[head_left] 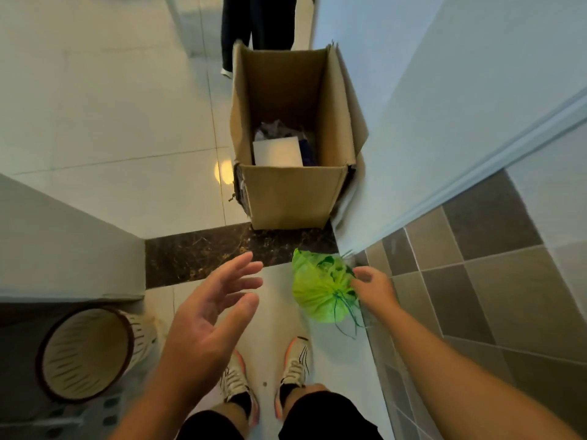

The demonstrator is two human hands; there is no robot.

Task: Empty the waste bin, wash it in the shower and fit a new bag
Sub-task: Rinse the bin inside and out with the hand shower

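Observation:
A tied green rubbish bag (pixel 319 289) hangs in front of me, and my right hand (pixel 373 289) grips it by its knotted neck. My left hand (pixel 209 315) is held out beside it, palm up, fingers spread and holding nothing. The cream slatted waste bin (pixel 84 354) with a dark rim stands on the floor at the lower left, without a bag in it. A tall open cardboard box (pixel 293 188) stands just past the dark marble threshold (pixel 197 255), with paper and other rubbish at its bottom.
A white wall corner (pixel 63 236) juts in on the left above the bin. A white door (pixel 460 122) and brown tiled wall (pixel 476 296) close the right side. Another person's dark trouser legs (pixel 259 23) stand beyond the box. My own shoes (pixel 293 366) are below.

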